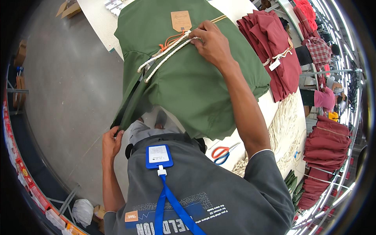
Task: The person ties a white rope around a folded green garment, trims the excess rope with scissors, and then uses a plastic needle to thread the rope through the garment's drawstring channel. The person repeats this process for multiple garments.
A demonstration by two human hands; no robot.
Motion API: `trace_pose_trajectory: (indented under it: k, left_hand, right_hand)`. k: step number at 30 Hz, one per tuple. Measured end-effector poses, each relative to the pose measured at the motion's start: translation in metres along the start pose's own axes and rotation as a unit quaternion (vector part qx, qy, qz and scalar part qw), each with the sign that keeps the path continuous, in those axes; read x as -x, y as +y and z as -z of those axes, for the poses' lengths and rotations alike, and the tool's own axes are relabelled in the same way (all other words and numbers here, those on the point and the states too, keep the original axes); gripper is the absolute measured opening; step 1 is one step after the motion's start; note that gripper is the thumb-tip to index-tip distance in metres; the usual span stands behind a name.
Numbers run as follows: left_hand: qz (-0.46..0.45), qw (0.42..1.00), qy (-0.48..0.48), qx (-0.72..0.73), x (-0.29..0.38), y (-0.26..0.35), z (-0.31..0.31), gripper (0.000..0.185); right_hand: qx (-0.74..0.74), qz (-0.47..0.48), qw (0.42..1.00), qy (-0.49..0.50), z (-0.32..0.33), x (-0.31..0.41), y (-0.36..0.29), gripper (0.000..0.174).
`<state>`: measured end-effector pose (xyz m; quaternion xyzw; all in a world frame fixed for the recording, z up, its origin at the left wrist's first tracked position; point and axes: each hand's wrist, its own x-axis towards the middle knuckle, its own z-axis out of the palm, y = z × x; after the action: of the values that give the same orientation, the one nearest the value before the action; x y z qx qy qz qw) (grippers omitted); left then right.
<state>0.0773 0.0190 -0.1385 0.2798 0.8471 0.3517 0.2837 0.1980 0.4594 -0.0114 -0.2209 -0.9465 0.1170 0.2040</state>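
Observation:
A green fabric garment [188,88] lies over the table's edge, its near part hanging down. White twisted cords [167,55] come out of two eyelets beside its zipped opening. My right hand [212,44] pinches the cords' upper ends between thumb and fingers. A brown card tag [181,21] with orange string lies just above that hand. Lower left, my left hand [112,142] grips the hanging corner of the green fabric edge. Red-and-blue-handled scissors [221,155] lie on the white table below the garment.
Folded maroon garments [271,53] with a white tag lie on the table at the right. Below them is a heap of off-white cords [283,129]. More maroon stacks [326,142] stand farther right, and other people are at the far right. A cardboard box [70,10] is at the upper left.

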Motion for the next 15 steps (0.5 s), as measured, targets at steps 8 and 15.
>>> trace_pose_trajectory:
  k: [8,15]
  left_hand:
    - [-0.006,1.000,-0.005,-0.018,-0.0010,0.0036,0.0020,0.019]
    - [-0.005,1.000,-0.014,0.005,-0.0020,-0.0021,0.0012,0.022]
  right_hand:
    - [-0.066,-0.060,0.996,-0.008,-0.0018,0.0019,0.0033,0.030]
    - [-0.102,-0.075,0.992,-0.011,0.0058,0.0002,0.0005,0.028]
